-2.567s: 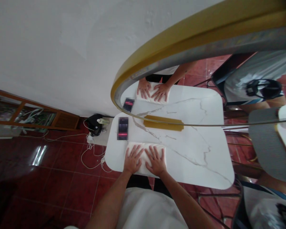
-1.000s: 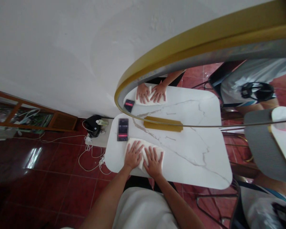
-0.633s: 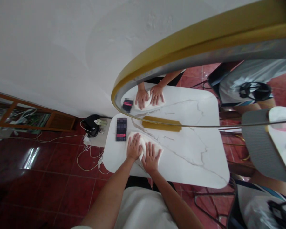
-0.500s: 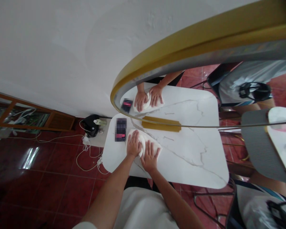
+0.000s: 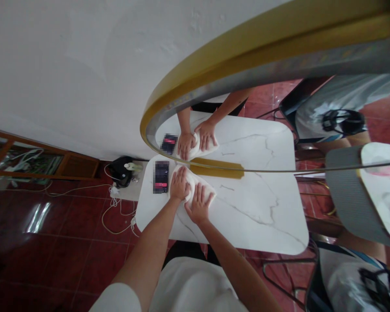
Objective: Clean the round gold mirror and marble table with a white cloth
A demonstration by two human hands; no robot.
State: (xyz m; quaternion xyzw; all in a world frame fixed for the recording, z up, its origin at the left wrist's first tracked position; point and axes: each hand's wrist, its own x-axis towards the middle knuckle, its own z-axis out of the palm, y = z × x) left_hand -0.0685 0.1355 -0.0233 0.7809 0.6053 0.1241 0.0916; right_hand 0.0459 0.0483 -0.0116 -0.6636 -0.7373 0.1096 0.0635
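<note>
White tabletop (image 5: 253, 208) beside round mirror (image 5: 221, 47).

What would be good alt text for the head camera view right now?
Left hand and right hand press a bunched white cloth on a marble-patterned table, beside a phone, below a gold-framed mirror.

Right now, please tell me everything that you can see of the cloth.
The cloth is white, plain and soft-looking. It lies on the table, with a rounded fold between the left hand and the right hand, which both rest on it palm down and hide part. The phone is just to its left; the mirror is beyond.
</note>
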